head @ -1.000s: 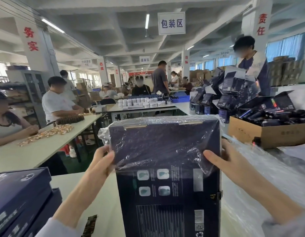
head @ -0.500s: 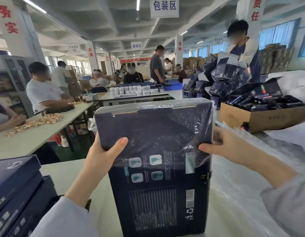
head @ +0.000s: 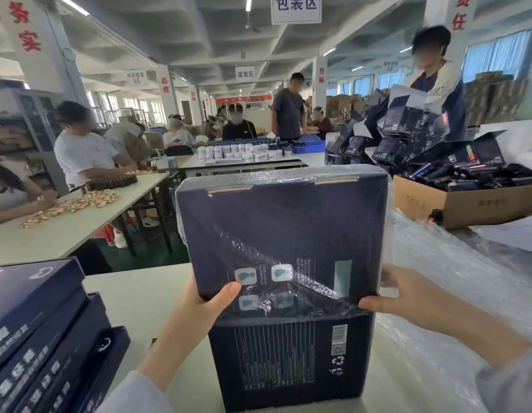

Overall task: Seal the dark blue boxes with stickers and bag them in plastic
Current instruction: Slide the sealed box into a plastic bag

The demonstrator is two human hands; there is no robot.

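On the table [head: 133, 293] at centre, a dark blue box [head: 288, 359] is standing upright with a plastic bag [head: 282, 222] covering its upper part. The left hand [head: 199, 305] and right hand [head: 407, 296] are pinching the bag's mouth against the box's sides, thumbs in front. Bagging is looking partway done, lower part bare, sticker seal not showing; a stack of boxes [head: 35, 323] is waiting at left, and a cardboard carton [head: 461, 204] at right is holding dark cylindrical items.

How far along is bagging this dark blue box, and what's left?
Done: the plastic bag covers the upper part of the upright dark blue box. In hand: left hand and right hand grip the bag's edge at its sides. Left: the lower part is bare, and the stack of boxes beside it shows no plastic.
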